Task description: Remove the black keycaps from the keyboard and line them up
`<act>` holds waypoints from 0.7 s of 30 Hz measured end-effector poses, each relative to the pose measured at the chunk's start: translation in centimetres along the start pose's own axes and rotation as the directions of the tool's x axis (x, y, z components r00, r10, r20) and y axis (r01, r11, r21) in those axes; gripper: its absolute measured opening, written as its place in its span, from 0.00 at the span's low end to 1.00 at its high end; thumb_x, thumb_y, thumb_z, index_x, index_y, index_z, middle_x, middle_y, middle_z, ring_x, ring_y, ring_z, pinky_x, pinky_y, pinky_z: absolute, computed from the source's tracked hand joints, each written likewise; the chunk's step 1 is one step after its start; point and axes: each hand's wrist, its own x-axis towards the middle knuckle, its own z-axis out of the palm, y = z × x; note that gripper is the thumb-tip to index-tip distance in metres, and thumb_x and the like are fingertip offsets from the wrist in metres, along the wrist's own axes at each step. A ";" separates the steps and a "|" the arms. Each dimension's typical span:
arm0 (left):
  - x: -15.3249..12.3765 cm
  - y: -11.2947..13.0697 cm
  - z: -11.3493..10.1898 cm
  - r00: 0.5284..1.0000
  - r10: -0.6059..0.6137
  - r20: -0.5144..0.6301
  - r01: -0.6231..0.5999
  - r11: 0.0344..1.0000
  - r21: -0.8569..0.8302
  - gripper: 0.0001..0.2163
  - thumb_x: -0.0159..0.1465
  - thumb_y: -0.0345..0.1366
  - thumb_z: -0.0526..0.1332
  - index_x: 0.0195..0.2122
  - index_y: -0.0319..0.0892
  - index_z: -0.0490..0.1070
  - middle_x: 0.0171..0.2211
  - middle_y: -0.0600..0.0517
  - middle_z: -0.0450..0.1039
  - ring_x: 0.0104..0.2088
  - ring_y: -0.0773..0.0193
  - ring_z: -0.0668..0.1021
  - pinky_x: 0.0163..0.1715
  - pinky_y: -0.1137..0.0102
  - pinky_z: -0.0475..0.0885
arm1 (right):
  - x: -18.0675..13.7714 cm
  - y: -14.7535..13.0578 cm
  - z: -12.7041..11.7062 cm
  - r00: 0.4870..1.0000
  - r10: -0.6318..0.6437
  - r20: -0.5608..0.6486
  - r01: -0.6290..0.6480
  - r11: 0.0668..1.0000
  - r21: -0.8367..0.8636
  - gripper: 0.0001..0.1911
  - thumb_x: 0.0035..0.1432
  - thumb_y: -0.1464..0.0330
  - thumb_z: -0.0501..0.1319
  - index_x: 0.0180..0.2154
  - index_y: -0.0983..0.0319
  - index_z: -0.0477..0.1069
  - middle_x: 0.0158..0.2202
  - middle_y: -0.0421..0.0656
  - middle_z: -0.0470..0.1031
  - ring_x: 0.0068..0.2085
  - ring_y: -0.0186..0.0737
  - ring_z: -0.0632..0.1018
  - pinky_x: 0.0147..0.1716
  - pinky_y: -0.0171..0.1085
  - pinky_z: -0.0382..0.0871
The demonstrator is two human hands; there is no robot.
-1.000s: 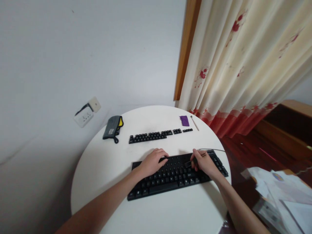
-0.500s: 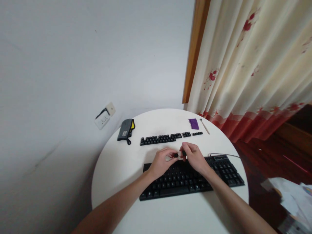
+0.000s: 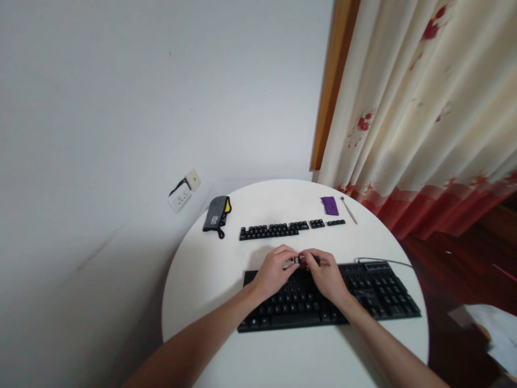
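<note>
Both my hands meet above the far edge of the black keyboard. My left hand pinches a small black keycap between thumb and fingers. Close against it, my right hand is closed on a small dark object, mostly covered by the fingers, so its kind is unclear. Beyond the hands, loose black keycaps stand in rows on the white round table. The middle of the keyboard's upper rows is hidden under my hands.
A grey pouch with a yellow patch lies at the table's far left. A purple cloth and a thin brush-like stick lie at the far right. The keyboard's cable runs off to the right. Behind are a wall and a curtain.
My hands have come closer together and the right hand has lowered and turned over the keycap. A pale piece seen between them is now mostly hidden. The view has shifted slightly left.
</note>
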 end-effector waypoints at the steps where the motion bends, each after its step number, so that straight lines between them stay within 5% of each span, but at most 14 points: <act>1: 0.0 0.1 0.0 1.000 0.005 -0.001 -0.005 1.000 0.011 0.09 0.60 0.27 0.63 0.40 0.42 0.75 0.38 0.50 0.73 0.39 0.64 0.76 0.42 0.69 0.72 | 0.0 0.0 0.0 1.000 -0.007 -0.005 0.007 1.000 0.006 0.17 0.61 0.59 0.56 0.33 0.64 0.78 0.26 0.43 0.77 0.30 0.40 0.75 0.32 0.36 0.69; 14: 0.4 0.6 -0.4 1.000 0.028 0.006 -0.029 0.957 0.289 0.08 0.61 0.31 0.61 0.42 0.45 0.74 0.39 0.49 0.77 0.42 0.57 0.75 0.46 0.60 0.69 | -0.1 0.1 0.1 0.996 0.027 -0.085 -0.023 0.999 0.049 0.19 0.61 0.57 0.55 0.31 0.63 0.76 0.25 0.43 0.77 0.29 0.42 0.76 0.31 0.36 0.68; 18: 2.7 -0.3 -1.3 0.993 -0.071 -0.099 0.101 0.935 0.340 0.08 0.60 0.32 0.62 0.41 0.46 0.74 0.39 0.52 0.77 0.43 0.58 0.76 0.48 0.61 0.67 | 0.4 0.0 -0.6 0.987 0.037 -0.157 -0.027 0.998 0.064 0.21 0.61 0.55 0.54 0.30 0.63 0.75 0.26 0.45 0.77 0.30 0.41 0.76 0.32 0.36 0.68; 21: 5.5 -1.1 -1.3 0.993 -0.094 -0.069 0.112 0.930 0.351 0.07 0.60 0.33 0.63 0.39 0.46 0.74 0.38 0.52 0.77 0.42 0.58 0.76 0.48 0.62 0.67 | 0.9 -0.1 -1.5 0.974 0.030 -0.223 -0.015 0.997 0.071 0.22 0.61 0.54 0.53 0.30 0.63 0.74 0.27 0.45 0.78 0.30 0.41 0.76 0.31 0.36 0.67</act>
